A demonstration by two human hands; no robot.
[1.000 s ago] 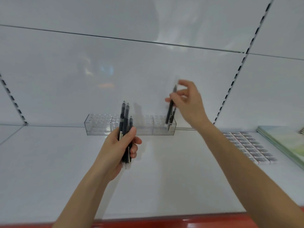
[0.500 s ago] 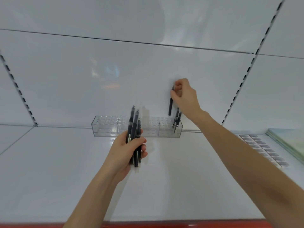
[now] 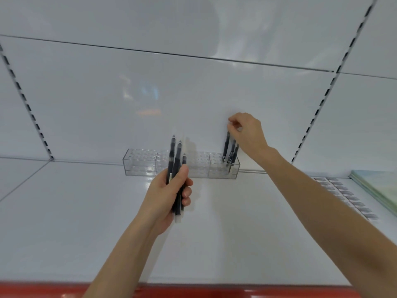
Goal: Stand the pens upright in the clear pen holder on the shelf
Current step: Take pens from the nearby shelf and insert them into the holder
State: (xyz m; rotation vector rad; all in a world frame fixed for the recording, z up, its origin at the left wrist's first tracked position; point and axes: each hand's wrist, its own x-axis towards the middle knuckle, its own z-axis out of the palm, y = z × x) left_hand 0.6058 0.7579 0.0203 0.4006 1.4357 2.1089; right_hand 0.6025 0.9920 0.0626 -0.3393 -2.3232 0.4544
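Note:
A clear pen holder (image 3: 146,165) with many round holes stands at the back of the white shelf (image 3: 86,222). Three black pens stand in its right end (image 3: 233,152). My right hand (image 3: 248,132) is above them and pinches the top of the tallest pen (image 3: 226,145), which is lowered into a hole. My left hand (image 3: 169,196) grips a bundle of black pens (image 3: 177,168) upright, in front of the holder's middle.
Rows of small packaged items (image 3: 348,196) lie on the shelf at the right, with a pale green book (image 3: 378,188) beside them. Slotted uprights (image 3: 315,112) run up the white back wall. A red shelf edge (image 3: 193,291) runs along the front.
My right hand lifted one pen up and over, then lowered it into a hole at the holder's right end. The left hand with its bundle drifted slightly right.

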